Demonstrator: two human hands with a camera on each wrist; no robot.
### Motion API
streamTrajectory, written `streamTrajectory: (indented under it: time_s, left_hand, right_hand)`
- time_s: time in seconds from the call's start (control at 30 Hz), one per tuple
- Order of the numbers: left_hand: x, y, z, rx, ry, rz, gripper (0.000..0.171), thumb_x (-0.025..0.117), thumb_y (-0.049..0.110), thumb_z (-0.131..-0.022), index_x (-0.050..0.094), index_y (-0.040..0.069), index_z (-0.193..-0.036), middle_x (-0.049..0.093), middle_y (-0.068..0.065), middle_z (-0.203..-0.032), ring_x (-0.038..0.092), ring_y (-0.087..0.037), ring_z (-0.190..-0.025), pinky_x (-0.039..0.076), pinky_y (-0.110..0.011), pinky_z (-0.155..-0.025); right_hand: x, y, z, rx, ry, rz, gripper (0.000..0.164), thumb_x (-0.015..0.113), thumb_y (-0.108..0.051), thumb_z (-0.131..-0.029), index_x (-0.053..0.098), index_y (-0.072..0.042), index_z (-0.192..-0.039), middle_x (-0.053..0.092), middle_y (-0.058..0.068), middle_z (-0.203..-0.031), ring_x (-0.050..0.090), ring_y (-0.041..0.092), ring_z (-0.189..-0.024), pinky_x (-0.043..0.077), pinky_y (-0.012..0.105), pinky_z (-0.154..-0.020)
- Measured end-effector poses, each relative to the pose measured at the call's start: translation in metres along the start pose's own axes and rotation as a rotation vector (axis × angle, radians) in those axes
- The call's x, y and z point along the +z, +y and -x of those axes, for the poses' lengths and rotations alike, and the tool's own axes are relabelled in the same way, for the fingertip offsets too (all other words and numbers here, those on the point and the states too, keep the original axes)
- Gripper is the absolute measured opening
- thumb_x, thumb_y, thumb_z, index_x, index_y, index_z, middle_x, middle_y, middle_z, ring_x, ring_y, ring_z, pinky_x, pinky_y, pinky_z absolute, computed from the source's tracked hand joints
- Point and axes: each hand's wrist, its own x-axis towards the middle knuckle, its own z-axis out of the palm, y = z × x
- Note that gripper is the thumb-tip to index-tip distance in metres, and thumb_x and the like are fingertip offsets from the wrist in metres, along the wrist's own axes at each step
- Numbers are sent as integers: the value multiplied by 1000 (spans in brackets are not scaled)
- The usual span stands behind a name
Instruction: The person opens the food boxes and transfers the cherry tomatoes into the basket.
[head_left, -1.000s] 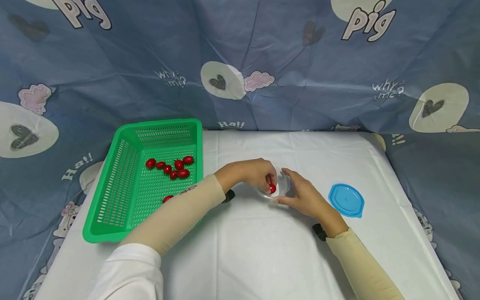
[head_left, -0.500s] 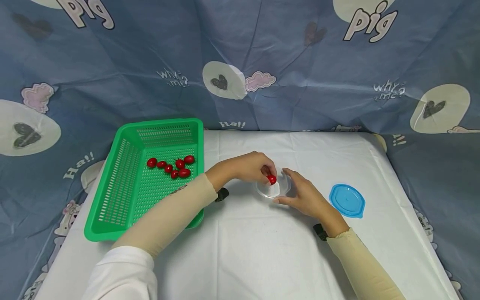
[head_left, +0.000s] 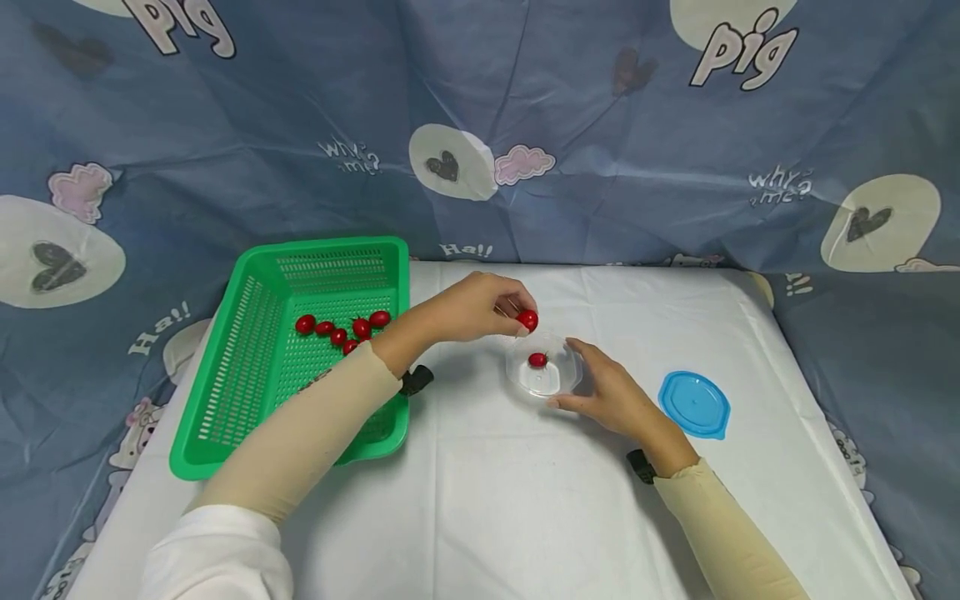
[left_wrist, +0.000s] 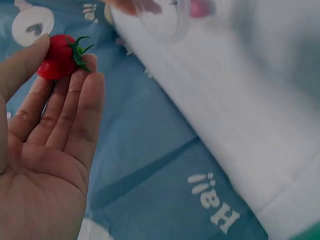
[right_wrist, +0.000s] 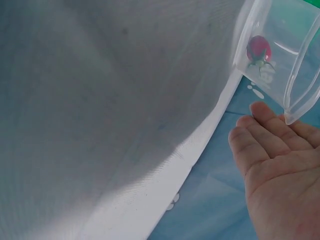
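Observation:
In the head view, my left hand [head_left: 468, 312] is just beyond the rim of a small clear plastic container [head_left: 558, 382], near the table's middle. Its thumb and fingertips pinch a red cherry tomato [head_left: 528, 321]; the left wrist view shows this tomato [left_wrist: 55, 57] with a green leafy stem. Inside the container lies another cherry tomato [head_left: 537, 360], which the right wrist view also shows through the clear wall. My right hand [head_left: 611, 392] holds the container from the right, thumb on the near side and fingers on the far side.
A green plastic basket [head_left: 322, 244] stands at the left with several cherry tomatoes [head_left: 325, 328] in it, partly behind my left arm. Right of my right hand lies a blue lid [head_left: 693, 402]. A printed blue cloth [head_left: 480, 92] hangs behind the white-covered table [head_left: 495, 517].
My left hand has risen out of the container and moved away and to the left, carrying a tomato. The other tomato in the container has come into view. My right hand has stayed put.

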Motion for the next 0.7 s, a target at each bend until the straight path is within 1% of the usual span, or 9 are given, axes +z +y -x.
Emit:
streamTrajectory:
  time_s: [0.17, 0.27, 0.33, 0.43, 0.57, 0.63, 0.7]
  left_hand:
    - [-17, 1, 15, 5, 98, 39, 26, 76, 22, -85, 67, 17, -109, 67, 7, -100, 64, -7, -94, 52, -23, -84]
    - [-27, 0, 27, -5, 141, 77, 27, 76, 18, -84, 66, 16, -109, 67, 4, -101, 64, -8, -94, 53, -24, -83]
    - [-34, -3, 35, -16, 171, 98, 27, 76, 16, -84, 65, 17, -109, 67, 4, -101, 65, -8, -94, 54, -25, -81]
    - [-42, -6, 48, -54, 201, 140, 28, 74, 13, -86, 65, 15, -112, 68, 2, -104, 65, -10, -96, 54, -28, -82]
    - [-51, -13, 64, -123, 243, 179, 30, 74, 14, -86, 64, 14, -114, 68, -1, -106, 65, -12, -99, 54, -32, -82]
    - [-55, -16, 72, -152, 261, 175, 30, 74, 17, -86, 64, 16, -115, 68, 0, -106, 65, -11, -99, 54, -34, -81]
    - [-60, -21, 81, -168, 273, 162, 30, 74, 20, -87, 63, 17, -114, 68, 1, -106, 64, -10, -98, 54, -34, -81]
  right_hand:
    - [0, -1, 0, 19, -3, -2, 103, 77, -60, -72, 31, -11, -150, 39, 8, -149, 35, 27, -137, 33, 48, -109]
    - [0, -1, 0, 16, -6, -3, 103, 76, -61, -72, 30, -11, -150, 38, 9, -149, 35, 28, -138, 32, 48, -109]
    - [0, -1, 0, 11, -6, -2, 104, 75, -62, -72, 30, -12, -150, 38, 9, -149, 34, 28, -138, 32, 48, -109]
    - [-1, -1, 1, 9, -7, 0, 104, 75, -63, -72, 30, -12, -150, 38, 9, -149, 35, 29, -138, 33, 48, -109]
    - [-1, -1, 1, 13, -12, -2, 104, 75, -62, -72, 29, -11, -150, 38, 10, -150, 35, 30, -138, 33, 49, -108]
    - [0, -1, 2, 15, -14, -6, 104, 75, -62, -72, 29, -12, -151, 38, 10, -150, 34, 30, -138, 32, 49, -109]
    - [0, -2, 2, 13, -17, -10, 104, 75, -62, -72, 29, -12, -151, 38, 10, -150, 34, 30, -138, 32, 49, -109]
